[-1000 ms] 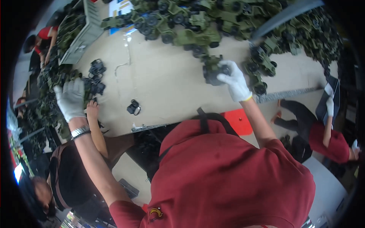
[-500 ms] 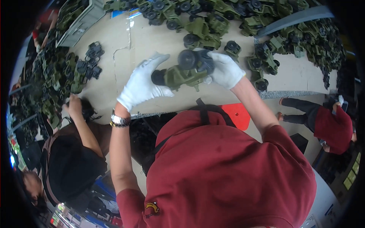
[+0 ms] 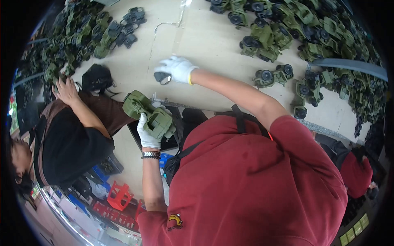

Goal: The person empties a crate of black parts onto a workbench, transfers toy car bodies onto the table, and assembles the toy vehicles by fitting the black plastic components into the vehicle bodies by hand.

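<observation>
Gripped in my gloved left hand point(image 3: 148, 133) is an olive-green toy vehicle body point(image 3: 159, 122), tilted, with its open interior facing up, just off the table's near edge. My gloved right hand point(image 3: 177, 69) reaches across to the middle of the table, its fingers closed on a small dark frame-shaped part point(image 3: 163, 78). The glove covers much of that part, and its exact kind does not show. Similar dark frame-shaped parts point(image 3: 128, 32) lie farther back on the left, beside a heap of green toy vehicles point(image 3: 78, 35).
Another heap of toy vehicles point(image 3: 328, 33) covers the right of the pale table point(image 3: 197, 33), crossed by a grey curved strip point(image 3: 349, 67). A person in black point(image 3: 74, 160) sits close on my left, near a black bag point(image 3: 97, 77). Red stools point(image 3: 120, 196) stand behind.
My left hand has drawn the vehicle body down and left toward the table edge. My right hand has left the vehicle and moved left, and now grips a dark part. The view has shifted.
</observation>
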Demonstrator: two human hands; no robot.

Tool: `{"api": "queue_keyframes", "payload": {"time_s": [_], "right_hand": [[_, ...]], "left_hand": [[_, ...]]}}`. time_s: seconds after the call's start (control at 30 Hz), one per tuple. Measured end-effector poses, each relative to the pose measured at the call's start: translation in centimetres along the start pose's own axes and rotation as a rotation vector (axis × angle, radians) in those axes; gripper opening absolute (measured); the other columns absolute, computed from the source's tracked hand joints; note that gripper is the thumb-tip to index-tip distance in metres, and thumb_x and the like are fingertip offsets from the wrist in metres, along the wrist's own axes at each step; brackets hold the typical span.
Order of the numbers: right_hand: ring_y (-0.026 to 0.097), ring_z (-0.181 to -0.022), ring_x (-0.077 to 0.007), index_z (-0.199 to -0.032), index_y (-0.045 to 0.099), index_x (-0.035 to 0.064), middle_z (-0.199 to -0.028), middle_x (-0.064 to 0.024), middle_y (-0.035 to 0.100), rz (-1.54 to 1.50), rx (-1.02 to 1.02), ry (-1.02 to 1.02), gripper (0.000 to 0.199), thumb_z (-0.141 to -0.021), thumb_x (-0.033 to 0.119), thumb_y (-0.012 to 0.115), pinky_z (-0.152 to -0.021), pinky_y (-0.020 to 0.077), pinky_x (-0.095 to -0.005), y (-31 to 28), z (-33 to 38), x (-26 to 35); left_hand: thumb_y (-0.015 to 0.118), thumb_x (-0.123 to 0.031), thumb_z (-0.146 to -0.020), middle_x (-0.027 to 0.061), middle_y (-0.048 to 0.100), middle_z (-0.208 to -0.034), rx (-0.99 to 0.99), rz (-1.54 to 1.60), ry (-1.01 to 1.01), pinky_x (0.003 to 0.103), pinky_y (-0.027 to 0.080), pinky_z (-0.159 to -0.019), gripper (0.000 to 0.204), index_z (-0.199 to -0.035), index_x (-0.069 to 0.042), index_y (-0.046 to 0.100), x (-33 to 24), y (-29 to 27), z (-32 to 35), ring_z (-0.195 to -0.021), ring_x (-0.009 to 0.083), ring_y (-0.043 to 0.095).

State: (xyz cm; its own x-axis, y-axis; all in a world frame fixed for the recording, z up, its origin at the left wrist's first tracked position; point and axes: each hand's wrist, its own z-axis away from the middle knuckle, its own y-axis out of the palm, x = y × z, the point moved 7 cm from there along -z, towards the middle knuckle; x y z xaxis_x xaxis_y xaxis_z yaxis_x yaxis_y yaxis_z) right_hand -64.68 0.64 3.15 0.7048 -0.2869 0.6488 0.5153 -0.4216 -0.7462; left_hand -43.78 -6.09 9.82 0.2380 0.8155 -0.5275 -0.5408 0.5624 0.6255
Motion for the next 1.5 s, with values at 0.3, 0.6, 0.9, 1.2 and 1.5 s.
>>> {"api": "queue_keyframes", "payload": {"time_s": [0.3, 0.6, 0.9, 1.2, 1.5], "right_hand": [[0.057, -0.110, -0.0312, -0.120, 0.062, 0.0188, -0.127, -0.0086, 0.055, 0.365, 0.398, -0.250, 0.031, -0.090, 0.017, 0.058, -0.092, 0.0514, -0.0441, 4.5, -0.6, 1.5], [0.064, -0.094, -0.0257, -0.131, 0.058, 0.0095, -0.112, -0.0134, 0.058, -0.175, 0.048, 0.500, 0.056, -0.082, 0.029, 0.076, -0.077, 0.0536, -0.0377, -7.0, 8.4, -1.6], [0.055, -0.116, -0.0354, -0.140, 0.052, 0.0142, -0.126, -0.0178, 0.055, -0.513, -0.195, 0.211, 0.062, -0.083, 0.031, 0.072, -0.098, 0.0456, -0.0410, -17.2, 11.6, 8.7], [0.053, -0.110, -0.0379, -0.143, 0.048, 0.0160, -0.131, -0.0170, 0.052, -0.343, -0.327, 0.137, 0.062, -0.088, 0.037, 0.066, -0.097, 0.0459, -0.0431, -18.0, 13.7, 9.7], [0.051, -0.111, -0.0381, -0.151, 0.032, 0.0057, -0.151, -0.0194, 0.038, -0.161, -0.184, 0.112, 0.097, -0.076, 0.053, 0.073, -0.097, 0.0441, -0.0442, -18.5, 14.1, 12.1]], "left_hand": [[0.062, -0.040, -0.092, 0.0164, 0.060, -0.126, -0.136, -0.024, 0.205, 0.050, 0.046, -0.103, 0.059, -0.133, 0.000, 0.051, -2.3, 1.3, 0.8, -0.114, 0.0329, 0.060], [0.070, -0.023, -0.090, 0.0109, 0.063, -0.119, -0.130, -0.199, 0.256, 0.043, 0.050, -0.098, 0.040, -0.122, -0.005, 0.057, -2.9, 5.9, -1.7, -0.111, 0.0257, 0.061], [0.066, -0.015, -0.094, 0.0045, 0.065, -0.111, -0.109, -0.448, 0.319, 0.031, 0.054, -0.084, 0.031, -0.123, -0.006, 0.059, -2.5, 14.4, -3.5, -0.098, 0.0146, 0.064], [0.067, -0.012, -0.093, 0.0051, 0.065, -0.113, -0.102, -0.639, 0.402, 0.029, 0.053, -0.082, 0.032, -0.122, -0.003, 0.060, -1.6, 15.0, -2.8, -0.098, 0.0137, 0.064], [0.067, -0.015, -0.093, 0.0055, 0.064, -0.114, -0.010, -0.899, 0.489, 0.032, 0.052, -0.085, 0.035, -0.124, -0.001, 0.059, -2.3, 17.1, -0.7, -0.101, 0.0148, 0.061]]}}
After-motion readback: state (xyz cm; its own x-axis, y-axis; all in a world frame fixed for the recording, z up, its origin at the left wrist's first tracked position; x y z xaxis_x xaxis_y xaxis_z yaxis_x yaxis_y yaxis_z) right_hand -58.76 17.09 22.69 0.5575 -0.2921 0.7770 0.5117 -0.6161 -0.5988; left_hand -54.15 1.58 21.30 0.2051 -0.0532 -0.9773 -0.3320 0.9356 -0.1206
